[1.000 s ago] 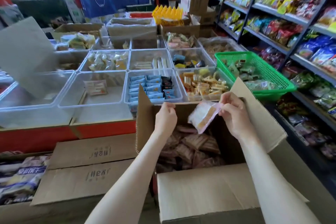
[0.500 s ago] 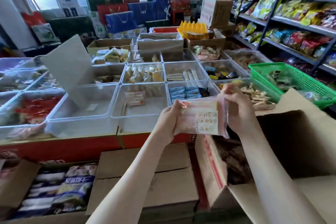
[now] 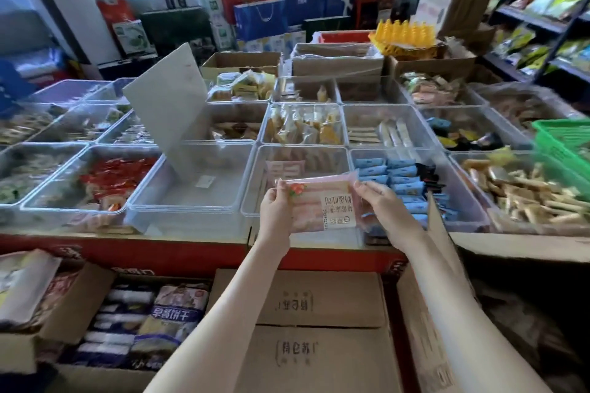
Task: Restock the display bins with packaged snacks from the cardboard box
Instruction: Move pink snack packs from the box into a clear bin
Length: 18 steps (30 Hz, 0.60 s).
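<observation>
A clear pink snack packet with a white label is held flat between both hands, just over the front rim of a clear display bin. My left hand grips its left edge and my right hand pinches its right edge. One similar packet lies inside that bin. The open cardboard box stands at the lower right, its contents dark and blurred.
Rows of clear bins hold assorted snacks; one empty bin sits left of the hands with a white board leaning in it. A green basket is at the right. Closed cartons stand below, shelves at the far right.
The packet has been lifted out of the cardboard box and carried left and forward to the display bin. Both hands now hold it flat, and my view has swung left.
</observation>
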Each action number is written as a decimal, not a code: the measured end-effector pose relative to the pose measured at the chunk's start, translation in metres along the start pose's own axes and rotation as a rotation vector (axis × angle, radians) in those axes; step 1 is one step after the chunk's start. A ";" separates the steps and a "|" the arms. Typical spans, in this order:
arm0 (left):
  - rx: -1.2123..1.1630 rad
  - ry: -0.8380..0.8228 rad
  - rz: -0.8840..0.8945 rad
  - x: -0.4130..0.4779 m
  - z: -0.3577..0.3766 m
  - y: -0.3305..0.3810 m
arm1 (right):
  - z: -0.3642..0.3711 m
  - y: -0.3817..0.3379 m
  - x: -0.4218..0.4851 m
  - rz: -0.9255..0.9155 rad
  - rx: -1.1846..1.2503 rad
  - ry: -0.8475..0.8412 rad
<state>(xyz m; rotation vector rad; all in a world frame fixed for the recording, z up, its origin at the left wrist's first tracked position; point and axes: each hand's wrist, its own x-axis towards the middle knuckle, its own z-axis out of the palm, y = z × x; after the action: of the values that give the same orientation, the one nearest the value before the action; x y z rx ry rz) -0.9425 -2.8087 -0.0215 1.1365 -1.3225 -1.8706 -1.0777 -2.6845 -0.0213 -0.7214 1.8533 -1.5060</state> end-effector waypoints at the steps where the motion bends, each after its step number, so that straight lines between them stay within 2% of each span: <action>1: -0.004 0.037 -0.007 0.012 -0.002 0.000 | 0.007 0.004 0.014 0.007 -0.039 -0.009; 10: -0.025 0.163 -0.105 0.090 -0.031 -0.012 | 0.058 0.031 0.104 -0.125 -0.548 0.121; 13: 0.214 0.217 -0.052 0.111 -0.040 -0.016 | 0.064 0.034 0.122 -0.169 -0.548 0.185; 15: 0.454 0.216 0.162 0.122 -0.043 -0.014 | 0.064 0.030 0.133 -0.240 -0.587 0.194; 18: 0.870 0.147 0.864 0.143 -0.034 0.000 | 0.071 0.016 0.154 -0.341 -0.747 0.120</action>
<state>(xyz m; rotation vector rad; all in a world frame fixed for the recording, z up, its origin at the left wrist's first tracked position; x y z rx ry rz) -0.9807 -2.9422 -0.0709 0.7973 -2.1506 -0.5700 -1.1234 -2.8415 -0.0677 -1.3646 2.5047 -1.0229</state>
